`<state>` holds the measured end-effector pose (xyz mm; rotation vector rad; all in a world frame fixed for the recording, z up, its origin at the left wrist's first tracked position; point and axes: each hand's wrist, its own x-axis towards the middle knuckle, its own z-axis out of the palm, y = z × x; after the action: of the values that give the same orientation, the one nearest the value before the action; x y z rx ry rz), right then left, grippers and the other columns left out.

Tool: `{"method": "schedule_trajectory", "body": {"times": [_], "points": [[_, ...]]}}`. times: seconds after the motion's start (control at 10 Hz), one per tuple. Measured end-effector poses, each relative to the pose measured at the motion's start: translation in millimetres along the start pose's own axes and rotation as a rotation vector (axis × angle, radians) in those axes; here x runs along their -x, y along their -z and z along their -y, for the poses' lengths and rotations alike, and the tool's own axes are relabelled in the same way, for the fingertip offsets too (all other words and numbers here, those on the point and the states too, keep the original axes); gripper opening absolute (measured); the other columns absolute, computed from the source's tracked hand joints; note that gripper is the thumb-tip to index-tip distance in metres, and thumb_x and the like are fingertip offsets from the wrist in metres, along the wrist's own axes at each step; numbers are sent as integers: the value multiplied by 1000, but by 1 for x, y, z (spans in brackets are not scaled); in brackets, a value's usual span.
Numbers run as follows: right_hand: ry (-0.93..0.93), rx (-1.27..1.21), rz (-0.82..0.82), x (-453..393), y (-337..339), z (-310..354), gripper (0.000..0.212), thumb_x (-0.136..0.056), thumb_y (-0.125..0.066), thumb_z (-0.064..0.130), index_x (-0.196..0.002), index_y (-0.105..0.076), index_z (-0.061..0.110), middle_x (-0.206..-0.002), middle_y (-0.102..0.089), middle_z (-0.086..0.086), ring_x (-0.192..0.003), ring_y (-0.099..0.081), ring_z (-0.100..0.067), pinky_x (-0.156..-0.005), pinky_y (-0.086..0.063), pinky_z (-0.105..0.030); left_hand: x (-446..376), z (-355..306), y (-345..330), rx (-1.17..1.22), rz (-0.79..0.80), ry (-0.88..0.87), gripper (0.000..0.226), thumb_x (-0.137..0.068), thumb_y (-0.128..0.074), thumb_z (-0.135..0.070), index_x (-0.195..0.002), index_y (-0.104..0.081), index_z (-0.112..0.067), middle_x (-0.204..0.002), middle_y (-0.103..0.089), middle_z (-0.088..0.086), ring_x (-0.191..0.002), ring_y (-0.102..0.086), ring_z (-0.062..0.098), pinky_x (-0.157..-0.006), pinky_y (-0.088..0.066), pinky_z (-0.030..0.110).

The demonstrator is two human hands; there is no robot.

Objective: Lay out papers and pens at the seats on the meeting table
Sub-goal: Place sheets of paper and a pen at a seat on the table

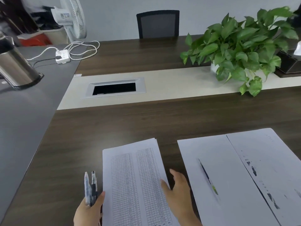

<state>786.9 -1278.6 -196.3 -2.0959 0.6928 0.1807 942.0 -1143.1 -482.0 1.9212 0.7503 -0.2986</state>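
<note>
My left hand (88, 209) holds a stack of printed papers (135, 181) by its left edge, low in the middle of the view, and grips two pens (90, 188) against it. My right hand (177, 190) is at the stack's right edge, thumb on top of the sheets and fingers at the edge. To the right, white sheets (228, 173) lie flat on the dark wooden meeting table (114, 124) with one pen (207, 176) lying across them.
A potted green plant (241, 49) and a dark tissue box (290, 62) stand at the back right. A cable hatch (114, 88) sits in the pale middle strip. A steel flask (14, 64), a power strip (62, 56), a fan (73, 17) and a chair (158, 23) are further off.
</note>
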Motion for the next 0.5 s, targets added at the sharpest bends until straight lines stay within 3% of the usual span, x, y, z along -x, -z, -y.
{"method": "schedule_trajectory", "body": {"times": [0.1, 0.2, 0.3, 0.4, 0.5], "points": [[-169, 24, 61, 0, -17, 15, 68, -85, -61, 34, -140, -30, 12, -147, -30, -8, -133, -30, -26, -109, -31, -40, 206, -108, 198, 23, 80, 112, 23, -94, -74, -19, -76, -62, -11, -67, -57, 10, -61, -56, 25, -80, -51, 39], [-294, -5, 103, -5, -23, 18, 72, -80, -66, 33, -138, -30, 9, -140, -37, -10, -127, -38, -29, -103, -39, -42, 233, -106, 232, -61, 62, 191, 21, -94, -73, -20, -81, -60, -11, -67, -59, 7, -63, -58, 25, -78, -53, 37], [-374, -93, 131, -11, -24, 17, 70, -64, -73, 42, -121, -47, 9, -124, -55, -9, -109, -55, -26, -92, -51, -44, 213, -96, 220, -114, 78, 60, 20, -94, -73, -22, -83, -60, -12, -71, -59, 7, -76, -61, 30, -84, -56, 38], [-401, 67, 153, -10, -24, 23, 61, -75, -64, 49, -120, -48, 11, -128, -49, -6, -119, -46, -25, -98, -42, -36, 204, -90, 224, -132, 101, 81, 28, -93, -72, -24, -73, -56, -16, -76, -61, 10, -82, -63, 35, -81, -52, 35], [-354, 114, 58, -6, -31, 23, 52, -81, -63, 33, -120, -40, 8, -129, -41, -11, -118, -43, -26, -95, -43, -36, 197, -80, 214, -144, 116, 54, 33, -92, -74, -27, -68, -53, -20, -97, -67, 22, -100, -69, 43, -91, -57, 40]]}}
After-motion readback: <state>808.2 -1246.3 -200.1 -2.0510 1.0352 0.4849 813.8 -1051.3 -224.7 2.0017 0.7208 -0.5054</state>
